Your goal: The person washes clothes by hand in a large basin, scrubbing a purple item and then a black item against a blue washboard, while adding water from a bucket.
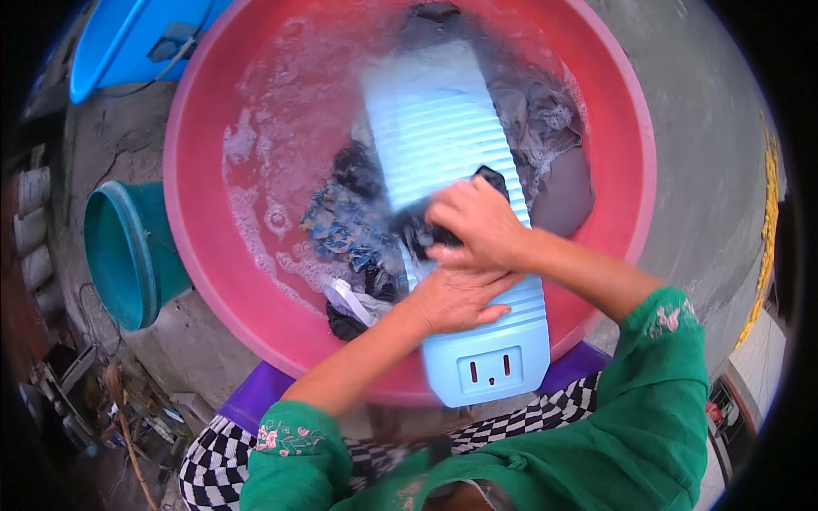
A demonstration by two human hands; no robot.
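A light blue ribbed washboard [452,119] leans in a red tub [194,196] of soapy water, its lower end resting over the near rim. My right hand [477,221] is closed round a wet black cloth [417,230] on the ribs; the cloth is partly hidden and blurred. Just below, my left hand [460,298] lies on the board with fingers stretched out, partly covered by the right wrist. Blue patterned cloth [336,223] lies left of the board. Grey cloth [545,111] lies in the water to its right.
A green bucket [141,255] lies tilted to the tub's left. Behind it is a blue basin [128,43]. Yellow rope [763,238] runs along the far right of the concrete floor. A stick broom [123,417] is at lower left.
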